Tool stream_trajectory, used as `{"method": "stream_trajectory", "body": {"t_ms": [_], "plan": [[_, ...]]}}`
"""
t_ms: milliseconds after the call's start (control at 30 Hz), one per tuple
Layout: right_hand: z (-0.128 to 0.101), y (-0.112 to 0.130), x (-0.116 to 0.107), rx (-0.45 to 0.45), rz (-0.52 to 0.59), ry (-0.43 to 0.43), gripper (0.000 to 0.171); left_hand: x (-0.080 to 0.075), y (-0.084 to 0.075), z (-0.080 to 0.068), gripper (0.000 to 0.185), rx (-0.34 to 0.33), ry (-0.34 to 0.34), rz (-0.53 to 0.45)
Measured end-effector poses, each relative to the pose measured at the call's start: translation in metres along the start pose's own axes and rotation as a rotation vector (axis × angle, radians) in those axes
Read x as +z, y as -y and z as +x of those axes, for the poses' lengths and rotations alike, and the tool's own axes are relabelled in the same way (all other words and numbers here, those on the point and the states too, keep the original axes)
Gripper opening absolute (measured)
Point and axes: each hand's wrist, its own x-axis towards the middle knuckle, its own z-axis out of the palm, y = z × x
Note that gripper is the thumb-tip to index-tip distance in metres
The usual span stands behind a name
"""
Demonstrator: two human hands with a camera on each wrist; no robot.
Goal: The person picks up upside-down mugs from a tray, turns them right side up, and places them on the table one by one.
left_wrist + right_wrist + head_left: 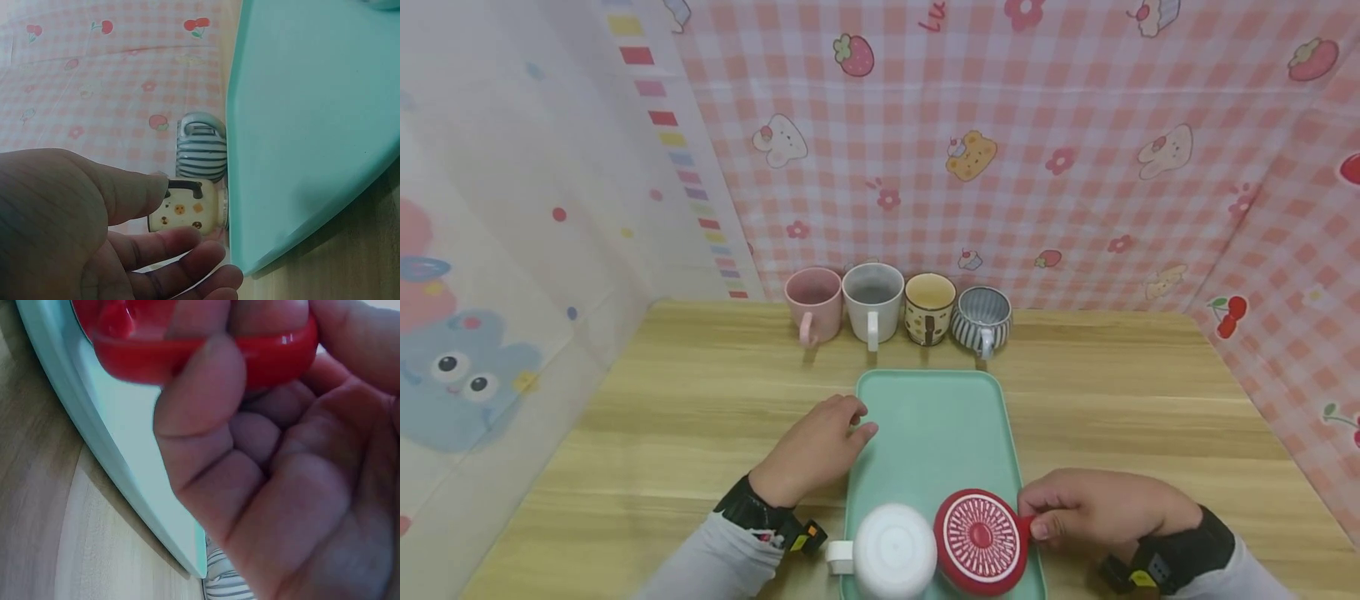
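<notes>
the right hand (pixel 1097 508) pinches the red cup's (pixel 981 542) handle, upside down on the green tray (pixel 936 417). keep it level. the left hand (pixel 820 446), loosely curled, touches the tray's edge.

Both arms come in from the bottom of the head view, grey sleeves with dark bands at the wrists. Left hand (pixel 816 446) sits left of centre, knuckles up, fingers loosely curled, thumb apart from them, nothing held. Right hand (pixel 1093 508) is at the lower right, thumb and fingers pinched shut around something red, palm facing its wrist camera.
</notes>
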Motion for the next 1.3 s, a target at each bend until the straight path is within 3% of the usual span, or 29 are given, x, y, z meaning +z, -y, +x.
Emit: {"method": "stream_trajectory", "body": {"t_ms": [300, 533, 733, 967, 1067, 1200, 1300], "plan": [[0.000, 0.000, -0.003, -0.057, -0.046, -0.065, 0.018, -0.001, 0.000, -0.001, 0.032, 0.001, 0.002, -0.001], [0.000, -0.001, -0.006, -0.037, -0.019, -0.174, 0.020, -0.002, -0.001, -0.002, 0.032, -0.004, 0.010, -0.004], [0.000, 0.000, -0.009, -0.122, 0.002, -0.267, 0.023, -0.002, 0.000, -0.001, 0.032, 0.001, 0.009, -0.006], [0.003, 0.003, -0.012, -0.222, 0.248, -0.257, 0.026, 0.002, 0.002, 0.002, 0.031, 0.042, -0.006, -0.042], [0.008, 0.008, -0.014, -0.316, 0.345, -0.214, 0.028, 0.003, 0.003, 0.003, 0.032, 0.050, -0.013, -0.044], [0.016, 0.016, -0.016, -0.425, 0.465, -0.166, 0.028, 0.003, 0.005, 0.004, 0.033, 0.042, -0.007, -0.026], [0.024, 0.026, -0.016, -0.444, 0.537, -0.175, 0.031, 0.002, 0.005, 0.004, 0.033, 0.028, 0.007, -0.017]]}}
